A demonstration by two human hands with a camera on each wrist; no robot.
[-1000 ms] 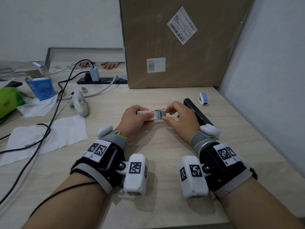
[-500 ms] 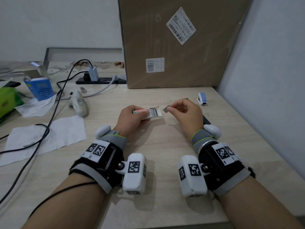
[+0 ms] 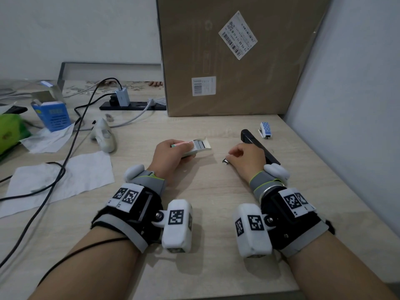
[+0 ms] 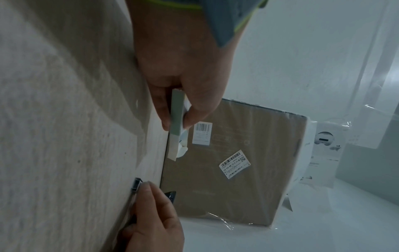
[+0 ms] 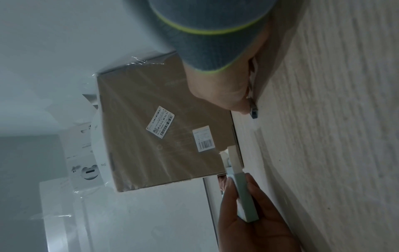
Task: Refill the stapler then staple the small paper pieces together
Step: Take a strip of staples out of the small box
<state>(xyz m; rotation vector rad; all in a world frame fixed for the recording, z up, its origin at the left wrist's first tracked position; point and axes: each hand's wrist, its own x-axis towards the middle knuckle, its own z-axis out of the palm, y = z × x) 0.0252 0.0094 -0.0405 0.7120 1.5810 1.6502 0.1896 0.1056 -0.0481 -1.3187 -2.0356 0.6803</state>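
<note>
Left hand (image 3: 171, 156) grips the open staple box (image 3: 194, 146); right hand (image 3: 244, 159) pinches a staple strip (image 3: 225, 161) down at the table, stapler (image 3: 259, 146) waiting at two o'clock for loading.

cardboard box (image 4: 237, 179) | label "15 Y5 EE 15 X 32" (other print illegible)
</note>
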